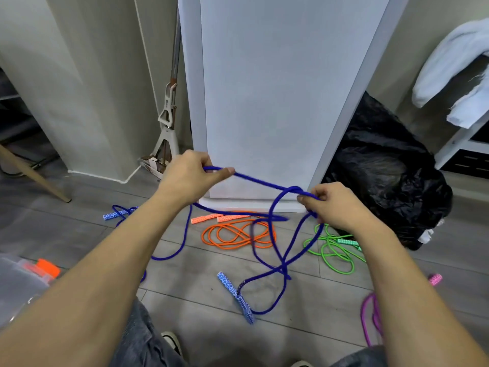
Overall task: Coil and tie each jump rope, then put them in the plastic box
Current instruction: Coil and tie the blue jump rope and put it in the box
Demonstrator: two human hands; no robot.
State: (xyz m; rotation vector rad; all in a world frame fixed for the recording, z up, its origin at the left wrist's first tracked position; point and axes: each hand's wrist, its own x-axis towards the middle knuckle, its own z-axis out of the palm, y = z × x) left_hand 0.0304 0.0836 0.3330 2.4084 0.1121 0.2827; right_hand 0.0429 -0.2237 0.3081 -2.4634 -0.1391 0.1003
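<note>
Grey plank floor (pixel 198 274) before a white cabinet (pixel 277 88) is strewn with jump ropes as a person works the blue jump rope (pixel 259 181), held in the air in front of the cabinet's foot. The left hand (pixel 190 178) pinches one strand between thumb and fingers; the right hand (pixel 333 205) grips the cord where a loop crosses over. The cord looks light, limp and quick to tangle, so it is probably best held at the crossings, letting the stiffer patterned handle (pixel 235 295) trail on the floor well out from the cabinet. An orange rope (pixel 238 235) lies loose at the cabinet's base, a green rope (pixel 333 247) to its right. The plastic box (pixel 16 287) sits far to the cabinet's left, across open floor; a black bag (pixel 383 176) crowds the cabinet's right side.
</note>
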